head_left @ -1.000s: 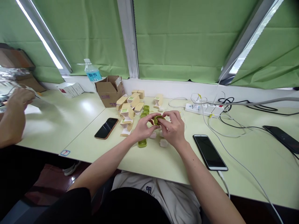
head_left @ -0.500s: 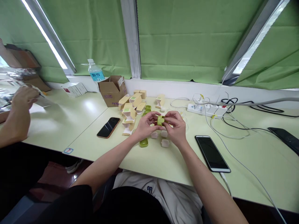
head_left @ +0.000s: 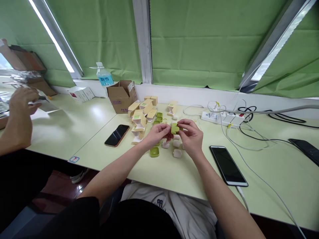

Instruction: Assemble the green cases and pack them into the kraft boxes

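Note:
A small green case piece point(head_left: 174, 128) is held above the table between my two hands. My left hand point(head_left: 160, 132) pinches its left side, and my right hand point(head_left: 191, 135) grips it from the right with the fingertips. Under and around the hands lie several small whitish rounded blocks point(head_left: 177, 153). An open green case half point(head_left: 154, 152) rests just below my left hand. Further green case parts point(head_left: 159, 117) sit behind that hand. Whether the held piece has anything inside cannot be seen.
Opened small cartons point(head_left: 139, 119) are heaped beside a brown cardboard box point(head_left: 122, 98) and a water bottle point(head_left: 104, 77). Phones lie left point(head_left: 117, 135) and right point(head_left: 228, 165). A power strip point(head_left: 221, 118) trails cables. A co-worker's hand point(head_left: 23, 99) handles something white at far left.
The green piece has been turned in my fingers and shows a different side. My right hand has shifted slightly right. The view has moved a little.

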A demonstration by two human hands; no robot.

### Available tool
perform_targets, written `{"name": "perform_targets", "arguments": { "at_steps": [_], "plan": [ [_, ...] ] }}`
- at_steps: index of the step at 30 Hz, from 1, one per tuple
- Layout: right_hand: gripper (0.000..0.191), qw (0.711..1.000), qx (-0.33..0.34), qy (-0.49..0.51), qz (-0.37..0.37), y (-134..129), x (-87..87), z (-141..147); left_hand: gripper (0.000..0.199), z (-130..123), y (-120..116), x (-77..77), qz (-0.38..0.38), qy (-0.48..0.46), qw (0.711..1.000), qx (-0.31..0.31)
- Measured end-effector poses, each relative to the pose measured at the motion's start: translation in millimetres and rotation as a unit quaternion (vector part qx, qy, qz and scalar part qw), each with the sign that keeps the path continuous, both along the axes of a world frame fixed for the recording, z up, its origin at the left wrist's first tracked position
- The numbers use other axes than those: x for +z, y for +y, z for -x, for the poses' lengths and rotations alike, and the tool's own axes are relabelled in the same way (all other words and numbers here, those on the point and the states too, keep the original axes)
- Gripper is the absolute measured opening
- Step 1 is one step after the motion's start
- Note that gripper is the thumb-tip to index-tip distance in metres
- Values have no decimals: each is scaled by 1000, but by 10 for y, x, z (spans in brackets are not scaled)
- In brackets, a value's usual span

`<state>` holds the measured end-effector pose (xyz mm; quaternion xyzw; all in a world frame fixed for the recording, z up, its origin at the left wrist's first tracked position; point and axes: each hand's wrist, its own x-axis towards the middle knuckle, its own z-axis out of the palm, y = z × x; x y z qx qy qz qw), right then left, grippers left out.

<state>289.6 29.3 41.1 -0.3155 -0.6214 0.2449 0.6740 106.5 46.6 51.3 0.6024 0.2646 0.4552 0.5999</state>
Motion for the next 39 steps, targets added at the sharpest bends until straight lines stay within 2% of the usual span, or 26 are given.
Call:
{"name": "perform_targets", "arguments": {
  "at_steps": [7,14,20,27,35,39],
  "plan": [
    [19,997,-25,-76,-8,-53,44,-15,62,43,-7,44,-7,34,999,1],
    [21,996,-32,-88,-9,-55,56,-14,65,50,-27,70,-15,63,998,-10],
    [19,996,-9,-85,8,-40,23,-2,65,28,-73,95,-15,77,997,-14],
    [24,994,-23,-107,9,-35,-14,21,66,-55,-92,26,-10,40,999,22],
    [27,989,-43,-142,-2,-59,-7,49,66,-34,-91,34,70,-2,998,4],
    [29,991,-50,-124,-26,-77,12,41,63,-10,-59,41,34,22,999,15]
  ]
}}
